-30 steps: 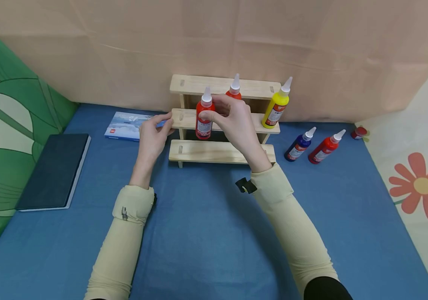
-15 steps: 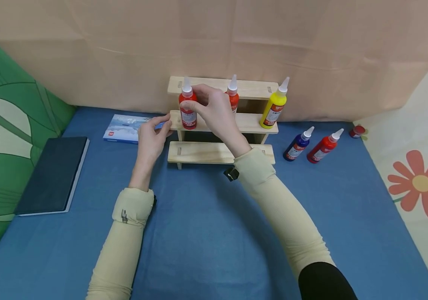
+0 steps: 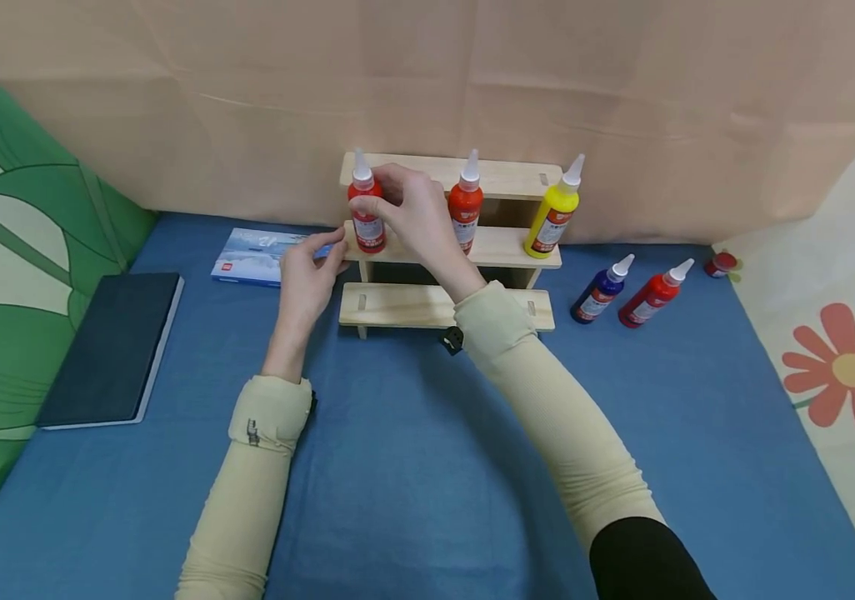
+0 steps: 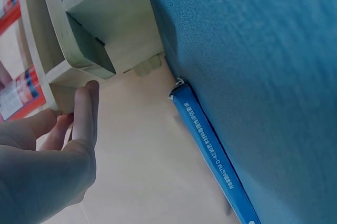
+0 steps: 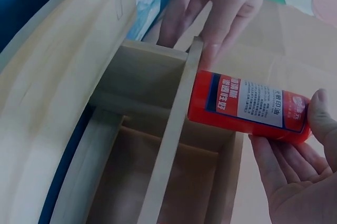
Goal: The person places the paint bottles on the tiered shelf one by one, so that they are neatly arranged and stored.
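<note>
A three-step wooden rack (image 3: 427, 306) stands at the back of the blue-covered table. My right hand (image 3: 420, 218) holds a red bottle (image 3: 369, 232) with a white pointed cap, upright at the left end of the middle step. In the right wrist view the base of this red bottle (image 5: 247, 105) meets the board. My left hand (image 3: 305, 275) pinches the left end of that same step; the left wrist view shows its fingers (image 4: 84, 116) at the board's edge. Another red bottle (image 3: 465, 202) and a yellow bottle (image 3: 551, 223) stand farther right on the middle step.
A blue bottle (image 3: 598, 293) and a red bottle (image 3: 652, 298) stand on the table right of the rack, with a small red pot (image 3: 720, 265) beyond. A flat blue-and-white box (image 3: 251, 256) lies behind my left hand, and a dark notebook (image 3: 112, 350) lies at left.
My right hand has carried the red bottle leftward and back, onto the left end of the middle step. The middle red bottle is now in fuller view. My left hand stays at the board.
</note>
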Tool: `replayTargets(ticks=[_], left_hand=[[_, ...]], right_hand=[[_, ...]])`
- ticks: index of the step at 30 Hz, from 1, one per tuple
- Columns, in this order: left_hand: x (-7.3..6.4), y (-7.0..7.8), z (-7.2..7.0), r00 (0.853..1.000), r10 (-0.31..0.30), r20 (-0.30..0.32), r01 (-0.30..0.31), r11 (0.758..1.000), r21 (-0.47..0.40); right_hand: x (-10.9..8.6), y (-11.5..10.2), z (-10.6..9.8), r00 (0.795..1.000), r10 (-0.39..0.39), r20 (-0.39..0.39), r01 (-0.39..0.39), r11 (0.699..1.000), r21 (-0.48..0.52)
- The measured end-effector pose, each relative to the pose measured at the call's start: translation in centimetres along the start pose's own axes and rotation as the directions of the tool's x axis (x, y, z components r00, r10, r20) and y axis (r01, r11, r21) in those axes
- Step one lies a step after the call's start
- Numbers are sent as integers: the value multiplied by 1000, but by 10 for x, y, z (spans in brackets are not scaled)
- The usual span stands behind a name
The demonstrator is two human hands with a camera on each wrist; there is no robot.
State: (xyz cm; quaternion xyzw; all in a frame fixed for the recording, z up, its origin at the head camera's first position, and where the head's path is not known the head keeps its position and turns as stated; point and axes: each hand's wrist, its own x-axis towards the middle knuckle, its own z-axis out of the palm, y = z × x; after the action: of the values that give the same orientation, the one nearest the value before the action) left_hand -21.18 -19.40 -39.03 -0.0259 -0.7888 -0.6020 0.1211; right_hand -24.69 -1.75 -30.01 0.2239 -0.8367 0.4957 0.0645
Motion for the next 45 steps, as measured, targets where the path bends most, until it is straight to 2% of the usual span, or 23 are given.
replayTargets(ticks=[7,15,25,33,39,45], left_hand=[[1,0,3,1000,-1,7,1,1000,-12],[2,-3,1,1000,1,13,-1,1000,3],[2,-6,-8,1000,4,6,-4,1000,8],[4,-7,-9,1000,13,6,-13,1000,6],[3,-6,-8,1000,0,-4,0,1000,9],[3,-5,-8,1000,-12,-11,12,1000,13]], right_hand=[[1,5,0,1000,4,-18,-4,1000,-10],[-2,9,3,1000,29,11,-29,1000,11],[-14,-1,0,998,45,34,-45,999,24],[-36,-2,-18,1000,6,15,-7,996,86],[-57,-2,-36,1000,24,2,-24,994,103],[-77,2,-54,998,64,-15,-60,984,167]])
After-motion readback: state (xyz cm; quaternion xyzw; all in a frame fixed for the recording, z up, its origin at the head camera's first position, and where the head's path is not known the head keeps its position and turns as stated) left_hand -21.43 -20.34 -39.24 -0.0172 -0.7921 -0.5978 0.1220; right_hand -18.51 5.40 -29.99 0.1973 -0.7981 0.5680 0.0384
